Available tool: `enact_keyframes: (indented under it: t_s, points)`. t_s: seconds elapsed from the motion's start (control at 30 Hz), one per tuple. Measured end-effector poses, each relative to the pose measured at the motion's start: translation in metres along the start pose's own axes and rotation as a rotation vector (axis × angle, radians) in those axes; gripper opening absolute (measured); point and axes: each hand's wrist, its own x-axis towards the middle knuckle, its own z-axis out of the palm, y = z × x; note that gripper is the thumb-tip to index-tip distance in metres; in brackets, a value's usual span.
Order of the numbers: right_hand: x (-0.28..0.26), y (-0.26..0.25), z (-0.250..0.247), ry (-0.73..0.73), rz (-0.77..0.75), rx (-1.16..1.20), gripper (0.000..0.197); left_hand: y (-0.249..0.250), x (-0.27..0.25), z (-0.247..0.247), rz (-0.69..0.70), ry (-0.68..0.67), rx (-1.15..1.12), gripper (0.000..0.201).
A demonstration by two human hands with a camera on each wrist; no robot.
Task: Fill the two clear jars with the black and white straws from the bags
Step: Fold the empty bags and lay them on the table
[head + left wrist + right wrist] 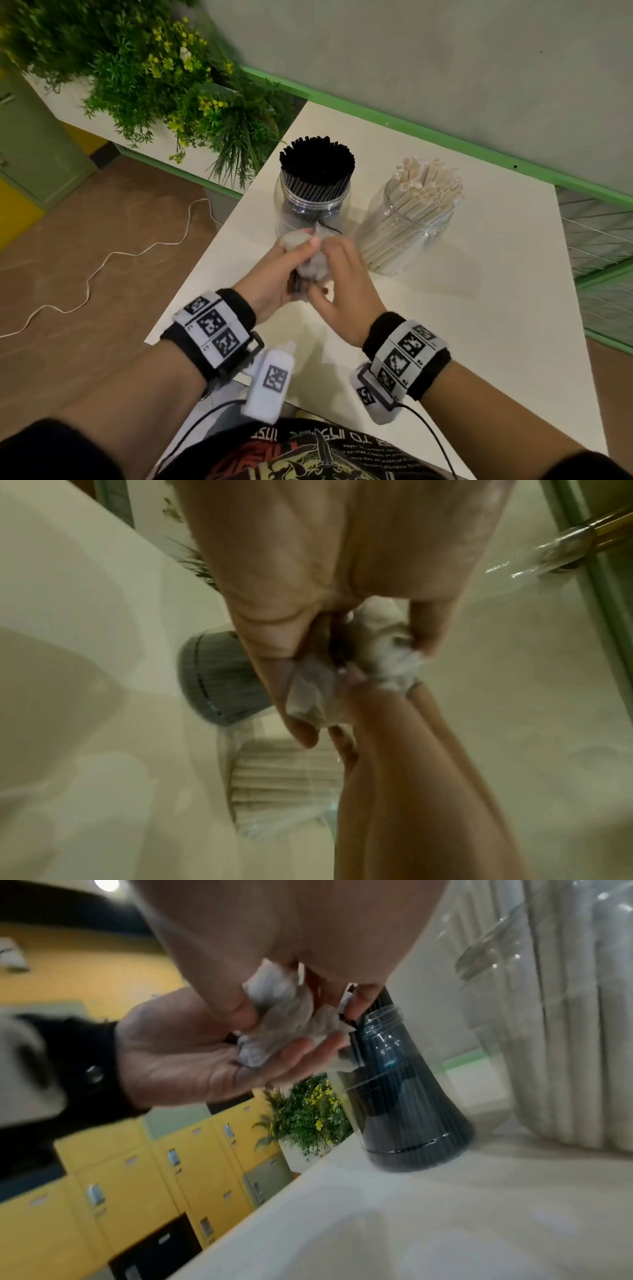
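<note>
Two clear jars stand on the white table (479, 308). The left jar (310, 205) (404, 1096) is packed with black straws (317, 161). White straws (428, 185) fill the right jar (407, 229) (281, 777), which leans. In front of the black-straw jar both hands hold one crumpled clear plastic bag (313, 265) (387, 653) (284, 1020) above the table. My left hand (281, 270) (205, 1058) cradles it from below, thumb on top. My right hand (342, 274) (298, 1007) pinches it from above with thumb and fingers. What is inside the bag cannot be made out.
A leafy plant with yellow flowers (164, 85) stands past the table's left edge. A white cable (102, 263) trails over the brown floor. A green-trimmed wall (445, 137) runs behind the jars. Yellow lockers (137, 1177) line the room to the left.
</note>
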Motion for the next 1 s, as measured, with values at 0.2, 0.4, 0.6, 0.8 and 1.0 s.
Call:
enact_keyframes:
  t_s: [0.2,0.4,0.6,0.8,1.0]
  points:
    - [-0.004,0.021,-0.016,0.039,-0.047,-0.023,0.045,-0.001,0.012,-0.015,0.118,0.074,0.084,0.029]
    - [0.012,0.026,-0.033,-0.133,-0.062,0.002,0.063,-0.009,0.014,-0.015,0.206,0.005,0.382,0.011]
    - [0.006,0.014,-0.015,-0.02,-0.11,0.082,0.039,0.0,0.012,-0.003,0.235,0.081,0.265,0.023]
    - [0.003,0.008,-0.002,-0.038,-0.088,0.032,0.038,0.002,0.008,-0.004,0.086,0.158,-0.034,0.023]
    - [0.019,0.01,0.0,0.186,0.24,0.295,0.029,0.003,-0.002,0.004,0.106,0.051,-0.109,0.037]
